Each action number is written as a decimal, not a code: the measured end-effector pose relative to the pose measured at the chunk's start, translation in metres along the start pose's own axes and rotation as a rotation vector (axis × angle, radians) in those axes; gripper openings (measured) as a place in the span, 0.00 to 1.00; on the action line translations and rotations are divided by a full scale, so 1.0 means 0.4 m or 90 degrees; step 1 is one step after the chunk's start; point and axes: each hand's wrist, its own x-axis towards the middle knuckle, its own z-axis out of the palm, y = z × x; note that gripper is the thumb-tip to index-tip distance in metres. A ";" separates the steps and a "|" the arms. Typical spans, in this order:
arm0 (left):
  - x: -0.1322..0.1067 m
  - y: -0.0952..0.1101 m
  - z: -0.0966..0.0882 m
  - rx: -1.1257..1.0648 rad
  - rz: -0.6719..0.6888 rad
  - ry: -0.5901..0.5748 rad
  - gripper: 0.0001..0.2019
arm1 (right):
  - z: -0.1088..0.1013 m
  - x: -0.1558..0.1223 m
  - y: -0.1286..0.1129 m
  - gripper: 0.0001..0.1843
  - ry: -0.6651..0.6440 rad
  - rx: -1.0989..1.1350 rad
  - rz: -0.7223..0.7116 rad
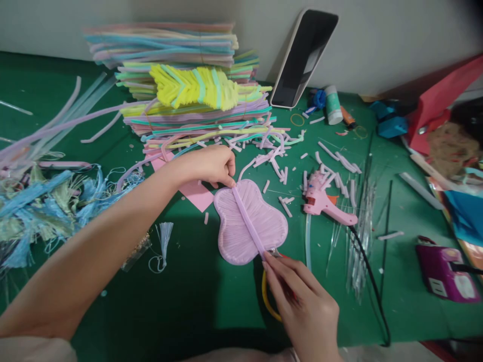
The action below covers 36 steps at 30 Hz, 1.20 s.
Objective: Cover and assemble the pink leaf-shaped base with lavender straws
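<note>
Left sleeve (33,349): pale fabric at the near left edge; the bare forearm extends from it across the worktop (188,311).
Blue tassels (33,216): tangled pile at far left, mixed with greenish ones.
Single tassel (165,239): lies apart, right of the forearm.
Stem bundles (166,48): stacked fuzzy lengths at the rear, beside the wall.
Left hand (213,166): fingers curled, fingertips pinched at the upper end of the strip.
Panel (262,213): lilac, four-lobed, ribbed; located between the hands at centre. Full contact with the worktop cannot be confirmed.
Strip (248,220): lilac, straight, running diagonally across the panel. Step in hand, as judged: alignment of the strip over the ribs. Bonding cannot be determined.
Right hand (298,296): thumb and fingers pinch the lower end of the strip at the panel edge. Next move appears to call for even tension from both hands and light pressure along the strip.
Scissors (268,301): yellow handle partly hidden behind the right hand.
Glue gun (320,201): pink, lying right of the panel among offcuts (341,181); near enough for use if adhesive is required.
Purple box (445,271): far right, clear of the work.
</note>
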 end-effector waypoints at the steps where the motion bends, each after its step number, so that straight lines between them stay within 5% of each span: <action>1: -0.011 0.002 0.010 0.041 0.015 0.060 0.09 | -0.001 0.001 -0.001 0.13 0.001 0.001 0.001; 6: -0.116 0.021 0.124 0.215 0.154 0.435 0.08 | -0.009 0.009 -0.003 0.13 -0.004 0.010 0.005; 8: -0.161 0.024 0.190 0.258 0.212 0.487 0.16 | -0.012 0.014 -0.004 0.12 -0.005 0.008 0.005; 10: -0.189 0.021 0.249 0.294 0.284 0.435 0.22 | -0.014 0.016 -0.003 0.12 -0.011 0.005 0.005; 15: -0.186 -0.001 0.321 0.312 0.260 0.395 0.33 | -0.010 0.009 -0.002 0.11 -0.007 -0.001 0.017; 36: -0.173 -0.010 0.342 0.321 0.246 0.419 0.28 | -0.012 -0.006 -0.004 0.11 -0.010 -0.010 0.069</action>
